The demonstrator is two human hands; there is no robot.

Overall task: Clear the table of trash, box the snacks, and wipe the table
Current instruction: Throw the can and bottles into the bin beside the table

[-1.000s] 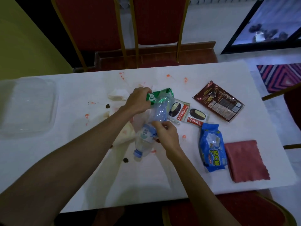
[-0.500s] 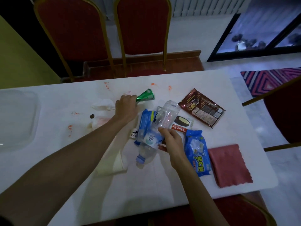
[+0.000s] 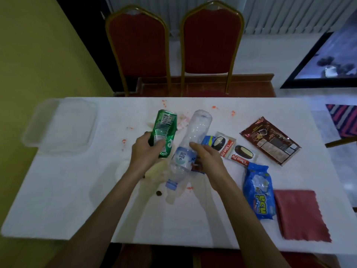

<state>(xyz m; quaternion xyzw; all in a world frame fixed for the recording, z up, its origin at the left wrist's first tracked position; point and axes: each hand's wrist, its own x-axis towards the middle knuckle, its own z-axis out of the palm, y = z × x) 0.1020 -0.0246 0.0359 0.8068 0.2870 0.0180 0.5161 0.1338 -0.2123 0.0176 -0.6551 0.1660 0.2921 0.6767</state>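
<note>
The green soda can [image 3: 165, 130] is in the person's left hand [image 3: 145, 153], whose fingers [image 3: 158, 143] are wrapped round its lower half. It is held above the middle of the counter [image 3: 77, 200], with its far end tipped away from the person. Just beside it on the right is a clear plastic bottle [image 3: 193, 136]. The right hand [image 3: 208, 158] grasps it at the label, fingers [image 3: 195, 146] curled round its side. The bottle slants, its base pointing away and its blue cap [image 3: 171, 184] down and toward the person. Whether can and bottle touch, I cannot tell.

Behind the right hand a small blue wrapper [image 3: 209, 139] lies on the counter. Next to it are two Choco Pie packets [image 3: 225, 145], side by side and overlapping at the edges. Further right lies a dark brown snack packet [image 3: 270, 141], flat and angled. Nearer the person's edge is a blue snack bag [image 3: 258, 192], and just beside that a red cloth [image 3: 301, 215], lying flat at the right end.

Under the left wrist sits something pale and crumpled [image 3: 123, 165], too blurred to name. A small dark crumb [image 3: 159, 193] lies near the bottle cap, and red smears [image 3: 233, 113] dot the far half of the white surface. At the far left corner stands a clear plastic box [image 3: 61, 124]. Two red chairs [image 3: 210, 43] with gold frames stand side by side beyond the far edge, and a striped rug [image 3: 342, 120] shows on the floor to the right.
</note>
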